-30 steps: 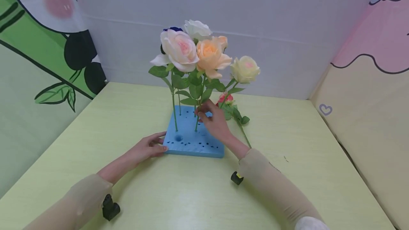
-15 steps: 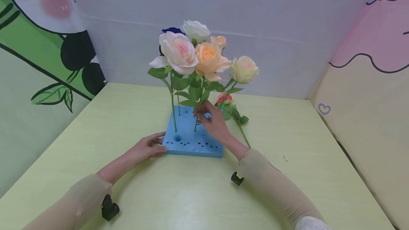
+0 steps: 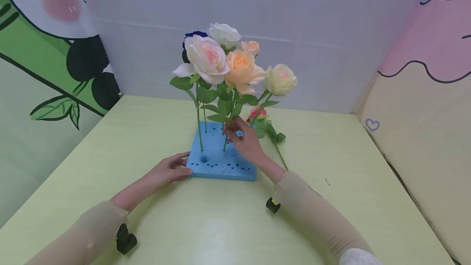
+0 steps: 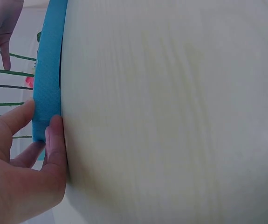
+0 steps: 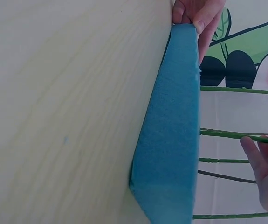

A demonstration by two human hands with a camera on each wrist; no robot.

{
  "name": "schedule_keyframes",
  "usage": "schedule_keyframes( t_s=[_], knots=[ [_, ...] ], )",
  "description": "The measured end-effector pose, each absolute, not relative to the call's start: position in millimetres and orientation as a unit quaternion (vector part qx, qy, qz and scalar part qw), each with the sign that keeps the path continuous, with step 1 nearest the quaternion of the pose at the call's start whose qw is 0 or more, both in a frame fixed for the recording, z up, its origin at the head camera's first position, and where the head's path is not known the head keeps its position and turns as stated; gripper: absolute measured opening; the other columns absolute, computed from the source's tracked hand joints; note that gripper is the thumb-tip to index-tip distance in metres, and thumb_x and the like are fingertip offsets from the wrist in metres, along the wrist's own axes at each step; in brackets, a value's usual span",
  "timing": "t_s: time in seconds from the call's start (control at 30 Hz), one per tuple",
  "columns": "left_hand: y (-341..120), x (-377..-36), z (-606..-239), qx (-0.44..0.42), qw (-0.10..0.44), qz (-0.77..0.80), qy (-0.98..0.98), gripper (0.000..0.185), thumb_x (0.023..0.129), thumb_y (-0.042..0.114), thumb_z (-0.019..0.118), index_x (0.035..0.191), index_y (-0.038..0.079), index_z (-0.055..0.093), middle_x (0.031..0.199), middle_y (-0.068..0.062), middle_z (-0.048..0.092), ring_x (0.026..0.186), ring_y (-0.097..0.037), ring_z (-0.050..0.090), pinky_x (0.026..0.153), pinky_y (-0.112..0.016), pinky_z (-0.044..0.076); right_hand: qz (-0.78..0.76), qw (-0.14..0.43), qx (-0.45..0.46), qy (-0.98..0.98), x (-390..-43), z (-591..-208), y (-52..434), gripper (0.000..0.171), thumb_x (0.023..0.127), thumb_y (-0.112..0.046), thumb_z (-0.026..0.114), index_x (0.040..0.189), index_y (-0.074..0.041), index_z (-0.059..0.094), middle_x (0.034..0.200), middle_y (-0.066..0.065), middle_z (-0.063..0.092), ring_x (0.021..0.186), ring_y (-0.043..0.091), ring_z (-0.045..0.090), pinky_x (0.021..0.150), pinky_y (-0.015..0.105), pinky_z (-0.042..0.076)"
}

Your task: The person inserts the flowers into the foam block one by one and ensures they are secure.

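A blue foam block [image 3: 220, 160] lies flat on the pale green table [image 3: 206, 224], with several rose stems standing in it. My right hand [image 3: 229, 132] pinches the green stem [image 3: 225, 142] of the peach rose [image 3: 241, 66] just above the block. In the right wrist view my right hand [image 5: 259, 151] has its fingers round that stem [image 5: 227, 134] beside the block [image 5: 171, 140]. My left hand [image 3: 185, 163] holds the block's near-left corner. In the left wrist view the thumb and fingers of my left hand [image 4: 43, 133] clasp the block's edge [image 4: 50, 70].
A pink-white rose [image 3: 206, 58], a white rose [image 3: 224, 32], a cream rose [image 3: 280, 79] and a dark blue flower [image 3: 193, 35] also stand in the block. A red rose [image 3: 259, 113] lies on the table behind my right hand. Patterned walls close in on three sides.
The peach rose has sunk slightly and leaned a little left under my right hand. My left hand has stayed on the block's corner.
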State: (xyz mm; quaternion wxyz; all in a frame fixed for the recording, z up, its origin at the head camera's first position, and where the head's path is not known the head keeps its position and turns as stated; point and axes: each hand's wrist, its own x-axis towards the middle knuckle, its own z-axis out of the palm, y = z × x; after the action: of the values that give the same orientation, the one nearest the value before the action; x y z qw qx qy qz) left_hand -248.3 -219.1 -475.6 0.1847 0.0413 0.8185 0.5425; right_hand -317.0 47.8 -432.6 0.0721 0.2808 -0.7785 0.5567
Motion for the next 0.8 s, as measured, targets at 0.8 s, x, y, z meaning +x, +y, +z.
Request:
schedule_keyframes(
  t_s=[0.8],
  knots=[
    [-220.4, -248.6, -474.3, 0.039, 0.187, 0.536, 0.823, 0.074, 0.094, 0.029, 0.067, 0.156, 0.01, 0.03, 0.137, -0.021, 0.049, 0.107, -0.019, 0.058, 0.096, -0.032, 0.057, 0.554, 0.068, 0.271, -0.784, -315.5, -438.4, 48.4, 0.012, 0.1, -0.002, 0.05, 0.106, -0.006, 0.059, 0.098, 0.022, 0.066, 0.093, 0.027, 0.068, 0.076, 0.03, 0.063]
  ],
)
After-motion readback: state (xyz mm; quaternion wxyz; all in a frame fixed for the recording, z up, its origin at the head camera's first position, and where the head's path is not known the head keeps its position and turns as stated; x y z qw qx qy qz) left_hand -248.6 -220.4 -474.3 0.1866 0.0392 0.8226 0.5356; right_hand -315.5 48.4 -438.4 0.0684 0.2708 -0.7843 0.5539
